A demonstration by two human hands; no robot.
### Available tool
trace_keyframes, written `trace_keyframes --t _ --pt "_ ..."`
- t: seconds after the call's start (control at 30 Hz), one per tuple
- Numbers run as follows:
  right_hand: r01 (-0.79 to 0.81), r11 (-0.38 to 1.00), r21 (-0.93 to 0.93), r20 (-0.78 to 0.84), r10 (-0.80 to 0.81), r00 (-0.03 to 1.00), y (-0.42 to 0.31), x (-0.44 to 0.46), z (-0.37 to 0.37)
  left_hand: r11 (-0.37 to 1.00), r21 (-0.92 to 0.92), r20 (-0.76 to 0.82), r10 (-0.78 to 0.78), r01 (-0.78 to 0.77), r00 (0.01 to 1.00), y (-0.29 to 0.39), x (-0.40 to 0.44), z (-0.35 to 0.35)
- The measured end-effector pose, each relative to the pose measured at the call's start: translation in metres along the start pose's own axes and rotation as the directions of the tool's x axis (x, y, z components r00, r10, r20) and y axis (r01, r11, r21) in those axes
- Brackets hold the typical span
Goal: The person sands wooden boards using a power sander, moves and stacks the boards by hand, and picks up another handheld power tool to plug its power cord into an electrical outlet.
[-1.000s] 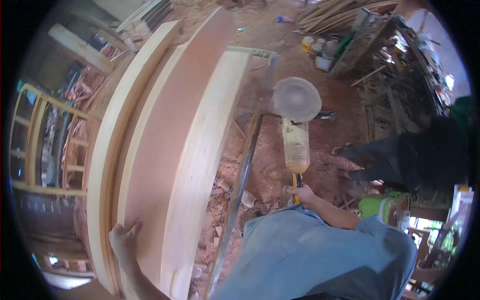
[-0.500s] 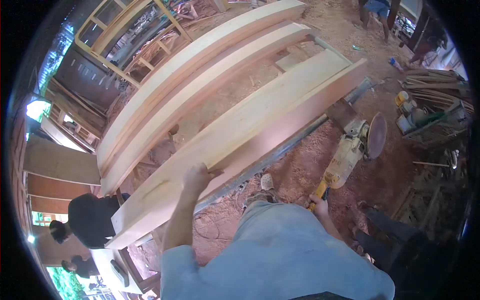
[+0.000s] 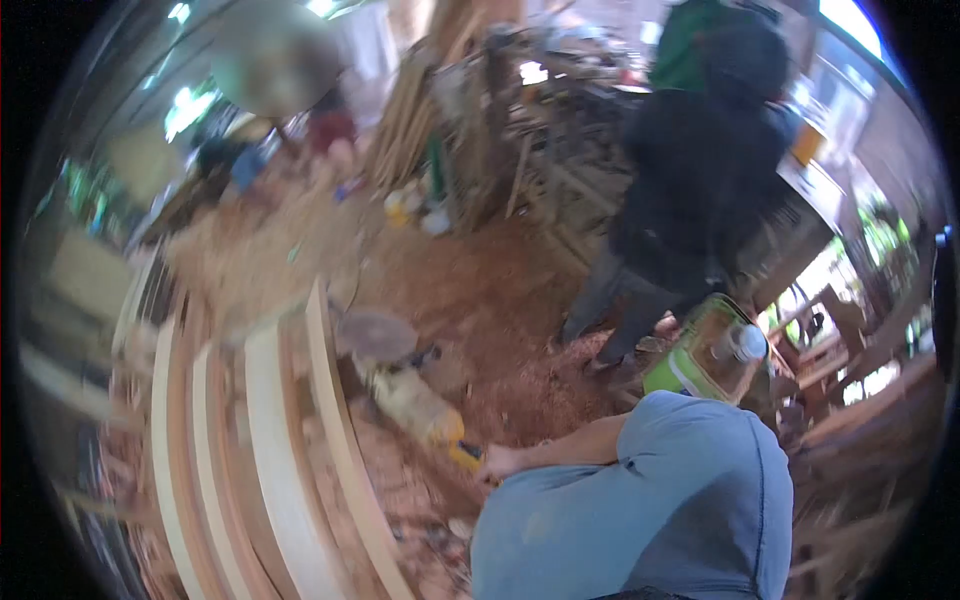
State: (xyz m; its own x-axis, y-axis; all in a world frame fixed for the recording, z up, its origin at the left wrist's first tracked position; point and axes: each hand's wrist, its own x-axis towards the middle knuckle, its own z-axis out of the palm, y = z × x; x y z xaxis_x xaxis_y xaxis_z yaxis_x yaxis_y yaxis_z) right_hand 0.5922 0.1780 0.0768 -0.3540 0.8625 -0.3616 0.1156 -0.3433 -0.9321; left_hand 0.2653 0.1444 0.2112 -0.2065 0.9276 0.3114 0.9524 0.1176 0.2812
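My right hand (image 3: pixel 498 462) is closed round the yellow rear handle of a power sander (image 3: pixel 418 404), held low at my side. A round disc (image 3: pixel 378 334) sits at the tool's far end, close to the top of the nearest board. Long curved wooden boards (image 3: pixel 285 460) stretch away from me at the left, side by side with gaps between them. My left hand is out of view. The picture is blurred by motion, most strongly at the left.
A person in dark clothes (image 3: pixel 690 190) stands ahead at the right, near a green container (image 3: pixel 690 365). Wooden strips (image 3: pixel 405 115) lean at the back beside small pots (image 3: pixel 405 205). Sawdust covers the reddish floor (image 3: pixel 480 290).
The view has swung to the right, so the boards now lie further left. My left hand, which was on a board, has left the view. My right hand still holds the sander.
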Motion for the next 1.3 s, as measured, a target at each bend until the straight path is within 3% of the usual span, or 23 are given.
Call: trace_keyframes --t 0.07,0.13,0.2,0.23,0.33,0.37,0.43,0.47,0.63,0.77,0.83,0.9,0.97,1.03,1.1,1.17,1.2,1.27,1.3 --pt "0.142 0.981 -0.13 0.033 -0.139 0.99 -0.022 -0.021 -0.014 0.993 0.011 -0.038 0.114 -0.114 0.993 0.03 0.007 0.025" --pt "-0.204 0.979 0.03 -0.111 0.206 0.972 -0.034 -0.036 -0.023 0.982 0.014 -0.048 0.186 -0.186 0.981 0.053 0.013 0.044" --pt "-0.261 0.965 0.027 -0.16 0.262 0.952 0.013 -0.022 -0.031 0.977 0.014 -0.06 0.215 -0.215 0.975 0.065 0.017 0.053" --pt "0.033 0.983 -0.179 -0.089 -0.05 0.995 0.043 -0.018 -0.035 0.974 0.012 -0.065 0.225 -0.225 0.972 0.067 0.018 0.053" --pt "0.107 0.949 -0.296 -0.021 -0.119 0.993 0.038 -0.043 -0.045 0.975 0.005 -0.109 0.222 -0.223 0.969 0.069 0.022 0.057" --pt "-0.021 0.967 -0.255 -0.053 0.008 0.999 0.04 -0.048 -0.047 0.974 0.008 -0.12 0.226 -0.227 0.967 0.068 0.024 0.058" --pt "0.129 0.785 -0.606 0.1 -0.085 0.991 0.036 -0.06 -0.035 0.977 0.013 -0.141 0.211 -0.211 0.967 0.056 0.018 0.056" --pt "0.151 0.756 -0.636 0.136 -0.082 0.987 0.038 -0.061 -0.034 0.979 0.015 -0.15 0.205 -0.205 0.967 0.049 0.017 0.056" --pt "-0.131 0.934 -0.332 0.083 0.167 0.982 0.084 -0.069 -0.017 0.996 0.039 -0.244 0.093 -0.086 0.965 -0.02 -0.011 0.05" --pt "-0.438 0.899 0.012 0.059 0.436 0.898 0.115 -0.079 0.007 0.995 0.087 -0.334 -0.01 0.041 0.942 -0.104 -0.097 0.024" --pt "-0.536 0.819 0.208 0.053 0.537 0.842 0.135 -0.087 0.01 0.989 0.11 -0.267 -0.066 0.098 0.961 -0.119 -0.129 0.008" --pt "-0.589 0.743 0.317 0.061 0.604 0.795 0.148 -0.095 0.011 0.968 0.124 -0.075 -0.212 0.22 0.974 -0.117 -0.132 -0.012" --pt "-0.595 0.704 0.388 0.044 0.631 0.774 0.168 -0.085 0.016 0.899 0.183 -0.039 -0.398 0.398 0.917 -0.166 -0.119 -0.008" --pt "-0.577 0.68 0.452 0.014 0.641 0.767 0.194 -0.074 0.015 0.708 0.173 0.09 -0.704 0.685 0.705 -0.21 -0.121 -0.019" --pt "-0.555 0.677 0.483 -0.025 0.645 0.764 0.2 -0.062 0.008 0.733 0.135 0.047 -0.677 0.666 0.735 -0.238 -0.144 -0.03" --pt "-0.523 0.744 0.417 -0.133 0.619 0.774 0.119 -0.057 0.021 0.768 0.095 -0.004 -0.636 0.634 0.771 -0.25 -0.152 -0.041" --pt "-0.509 0.772 0.379 -0.187 0.603 0.776 0.069 -0.053 0.03 0.795 0.172 0.091 -0.601 0.582 0.794 -0.251 -0.143 -0.048" --pt "-0.503 0.552 0.665 0.173 0.541 0.823 0.069 -0.052 0.015 0.819 0.245 0.198 -0.566 0.518 0.801 -0.26 -0.148 -0.051" --pt "-0.508 0.546 0.667 0.172 0.55 0.817 0.059 -0.055 0.015 0.833 0.218 0.203 -0.549 0.509 0.811 -0.27 -0.161 -0.047"
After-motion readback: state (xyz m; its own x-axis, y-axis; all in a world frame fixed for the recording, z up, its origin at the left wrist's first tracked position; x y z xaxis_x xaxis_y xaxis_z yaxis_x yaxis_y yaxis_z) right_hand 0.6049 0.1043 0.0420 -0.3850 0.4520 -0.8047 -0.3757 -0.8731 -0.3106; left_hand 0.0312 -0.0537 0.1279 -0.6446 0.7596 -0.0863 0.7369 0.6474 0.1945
